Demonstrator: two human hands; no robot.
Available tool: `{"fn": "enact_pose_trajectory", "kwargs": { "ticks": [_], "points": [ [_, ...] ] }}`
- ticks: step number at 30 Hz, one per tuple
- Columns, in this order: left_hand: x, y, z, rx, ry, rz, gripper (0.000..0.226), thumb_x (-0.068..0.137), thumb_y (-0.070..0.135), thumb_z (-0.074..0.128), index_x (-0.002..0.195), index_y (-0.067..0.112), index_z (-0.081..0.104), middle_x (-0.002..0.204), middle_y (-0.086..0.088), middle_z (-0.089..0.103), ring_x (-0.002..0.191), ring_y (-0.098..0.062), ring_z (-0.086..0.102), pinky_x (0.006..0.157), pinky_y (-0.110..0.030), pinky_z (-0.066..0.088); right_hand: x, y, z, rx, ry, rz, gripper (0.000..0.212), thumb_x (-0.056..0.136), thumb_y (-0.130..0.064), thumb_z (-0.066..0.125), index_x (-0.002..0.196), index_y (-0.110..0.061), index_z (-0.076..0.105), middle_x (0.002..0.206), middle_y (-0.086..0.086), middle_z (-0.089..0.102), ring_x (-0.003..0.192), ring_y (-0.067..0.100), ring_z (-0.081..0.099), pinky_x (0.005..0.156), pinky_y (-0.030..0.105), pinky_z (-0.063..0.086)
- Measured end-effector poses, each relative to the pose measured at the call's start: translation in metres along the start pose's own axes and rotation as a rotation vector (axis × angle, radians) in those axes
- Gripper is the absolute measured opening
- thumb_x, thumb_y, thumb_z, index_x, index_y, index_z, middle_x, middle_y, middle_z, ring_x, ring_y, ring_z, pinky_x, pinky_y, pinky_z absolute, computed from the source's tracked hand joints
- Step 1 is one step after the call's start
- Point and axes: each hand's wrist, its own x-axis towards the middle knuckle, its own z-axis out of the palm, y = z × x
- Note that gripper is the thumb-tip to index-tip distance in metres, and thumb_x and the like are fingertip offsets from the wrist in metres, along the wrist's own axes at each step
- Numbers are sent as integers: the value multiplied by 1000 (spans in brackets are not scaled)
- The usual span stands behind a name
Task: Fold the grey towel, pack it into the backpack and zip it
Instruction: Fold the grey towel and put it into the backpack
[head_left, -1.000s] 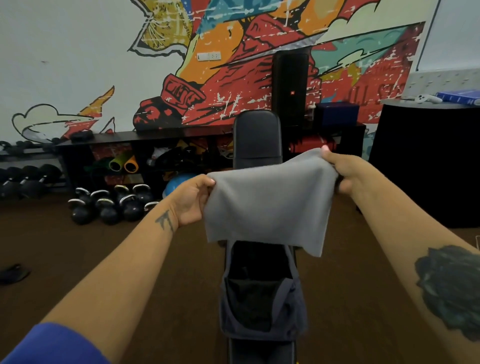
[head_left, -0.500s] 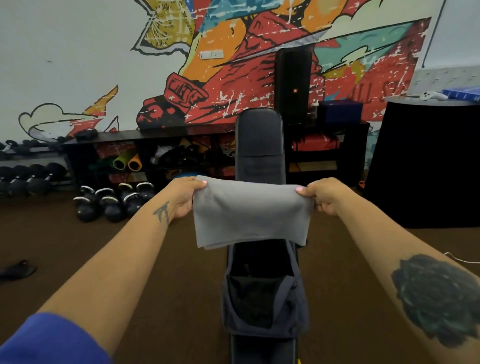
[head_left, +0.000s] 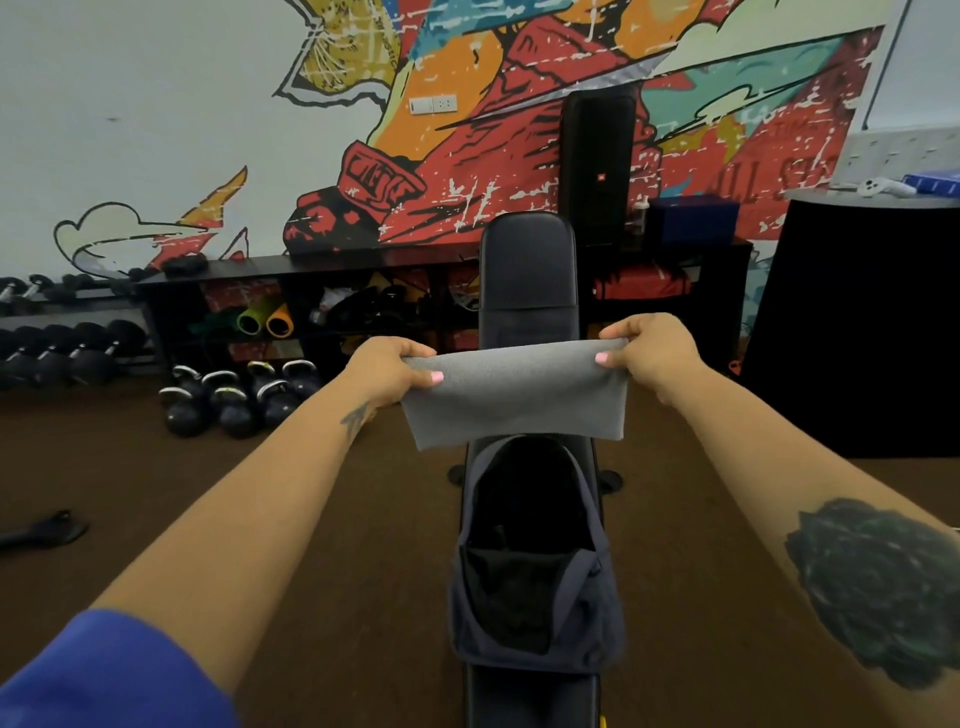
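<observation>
The grey towel (head_left: 514, 397) hangs folded into a wide, short band, stretched between both hands above the bench. My left hand (head_left: 387, 371) pinches its upper left corner, thumb on the near face. My right hand (head_left: 649, 351) pinches the upper right corner the same way. Just below the towel's lower edge lies the dark navy backpack (head_left: 535, 597) on the black bench (head_left: 527, 275), its main compartment unzipped and gaping open, dark inside.
Several kettlebells (head_left: 234, 400) stand on the brown floor to the left, with a dumbbell rack (head_left: 62, 353) behind them. A low black shelf (head_left: 311, 312) runs along the mural wall. A black round table (head_left: 862, 322) stands at the right.
The towel has gone from a tall hanging sheet to a shorter folded band. Both hands have come lower and level with each other, toward the backpack.
</observation>
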Motion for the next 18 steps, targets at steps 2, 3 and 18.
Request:
{"fn": "enact_pose_trajectory", "kwargs": {
  "ticks": [2,3,18],
  "points": [
    [1,0,3,101,38,33,29,81,21,73,108,13,68,102,-4,63,95,-16,57,78,-28,42,1,-1,3,-110,56,-33,19,80,-13,74,99,-14,70,110,9,68,105,24,62,89,34,51],
    [2,-1,4,130,42,34,26,82,22,72,106,13,69,99,-3,64,94,-16,57,77,-28,42,2,-2,3,-135,74,-50,13,81,-15,73,92,-15,69,106,9,69,101,24,62,85,34,52],
    [5,-28,4,537,-326,-9,23,89,37,58,77,17,59,78,1,54,79,-16,48,66,-24,36,-1,-31,-3,-41,-75,-409,7,87,-18,65,95,-17,66,93,-9,61,94,7,54,83,24,40]
  ]
}}
